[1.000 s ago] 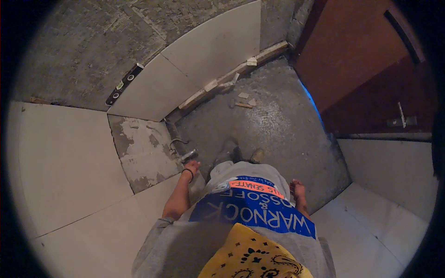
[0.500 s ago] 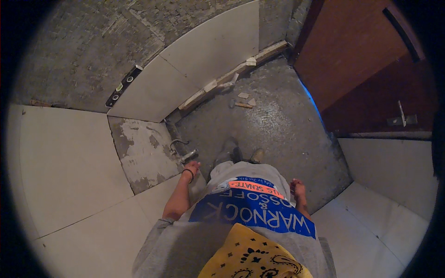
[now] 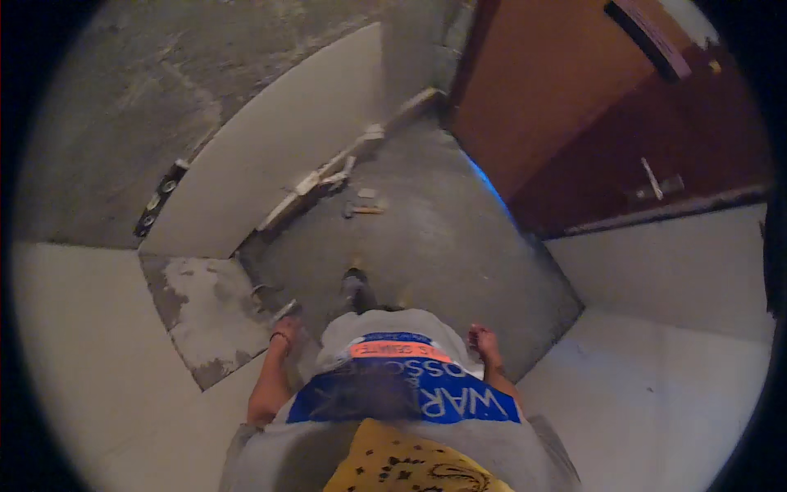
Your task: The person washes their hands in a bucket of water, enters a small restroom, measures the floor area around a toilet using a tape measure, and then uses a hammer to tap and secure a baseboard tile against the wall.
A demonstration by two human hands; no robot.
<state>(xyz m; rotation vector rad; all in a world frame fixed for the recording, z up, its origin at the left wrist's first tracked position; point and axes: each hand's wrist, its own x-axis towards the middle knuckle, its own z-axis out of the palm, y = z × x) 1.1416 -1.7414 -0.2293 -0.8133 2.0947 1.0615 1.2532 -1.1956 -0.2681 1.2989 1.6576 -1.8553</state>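
My left hand (image 3: pixel 285 327), with a thin band at the wrist, hangs at my left side with its fingers curled. A silvery metal piece (image 3: pixel 288 309) shows right at its fingertips; its kind is unclear, and I cannot make out how it is gripped. Out to my right, my right hand (image 3: pixel 484 339) hangs with curled fingers, and nothing shows in it. A hammer (image 3: pixel 366 211) with a wooden handle lies on the grey floor ahead, beyond both hands.
Large pale panels (image 3: pixel 279 139) line the left wall above a wooden strip (image 3: pixel 287 205). A black spirit level (image 3: pixel 160 198) rests at the panels' upper edge. Tile scraps (image 3: pixel 366 193) lie near the hammer. A brown door (image 3: pixel 566 107) stands at the right; a dark shoe (image 3: pixel 355 287) is ahead of me.
The view has turned, and the hammer, panels and level now appear further left and lower. Both hands stay low at my sides. Only one shoe shows clearly now, where two showed before.
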